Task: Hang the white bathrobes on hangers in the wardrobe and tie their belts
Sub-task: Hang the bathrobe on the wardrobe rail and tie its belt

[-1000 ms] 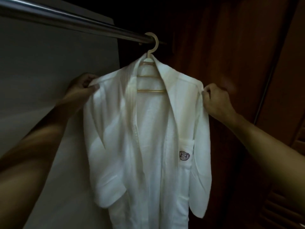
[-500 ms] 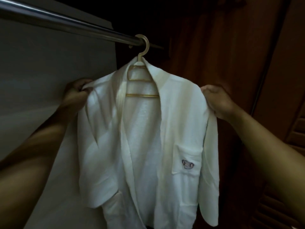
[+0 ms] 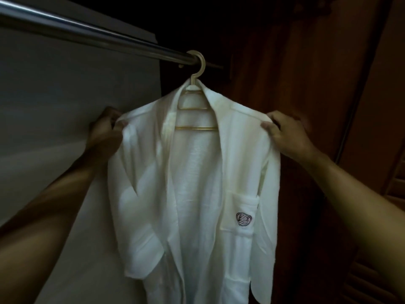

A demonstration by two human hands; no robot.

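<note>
Dark wood panelling closes off the wardrobe beyond the right hand, and a pale wall stands behind the left hand. Between the hands hangs one white robe, on a hanger hooked over the rail above them. Each hand pinches a shoulder of the robe; the right has the side with the crested pocket. So the hanging looks done for this robe, bar squaring the shoulders. Its front hangs open and I can see no belt, tied or loose, so the tying seems yet to come. Whether other robes wait, I cannot tell.
</note>
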